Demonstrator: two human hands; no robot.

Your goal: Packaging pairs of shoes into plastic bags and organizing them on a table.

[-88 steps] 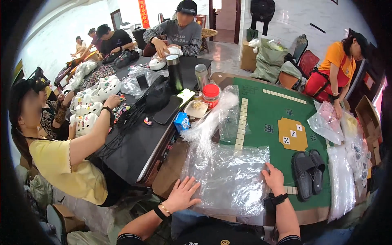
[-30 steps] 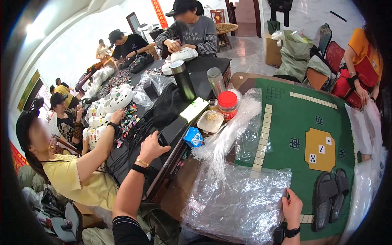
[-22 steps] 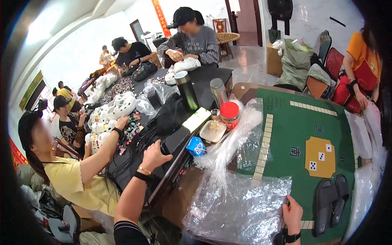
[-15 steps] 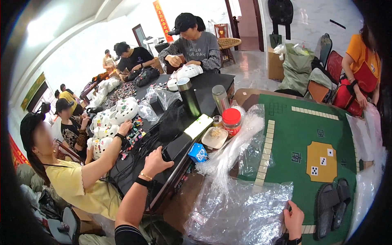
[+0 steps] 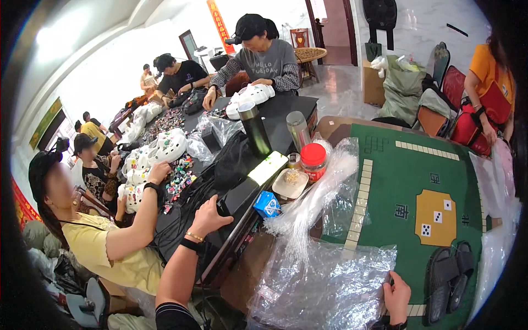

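Note:
My left hand (image 5: 209,220) is over the near edge of the black table, fingers curled and thumb reaching right. A small dark object (image 5: 222,207) shows between thumb and fingers; its kind is hard to make out. My right hand (image 5: 397,297) is at the right edge of a clear plastic bag (image 5: 324,280), its thumb and fingertips closed on the film. The bag lies flat and crinkled across the corner of the green mat. Beyond it lies a bundle of thin clear plastic strands (image 5: 314,201), beside a blue carton (image 5: 267,204).
A red-lidded jar (image 5: 313,159), a white dish (image 5: 290,183), a tumbler (image 5: 254,129) and a lit phone screen (image 5: 268,169) stand nearby. White clogs (image 5: 168,145) and colourful charms (image 5: 179,179) cover the black table. Dark slippers (image 5: 443,283) lie on the green mat (image 5: 379,214). Co-workers sit around.
My hands have hardly moved. The co-worker in grey has taken one hand from the white clogs to the tabletop at the left. The neighbour in yellow has shifted an arm slightly left.

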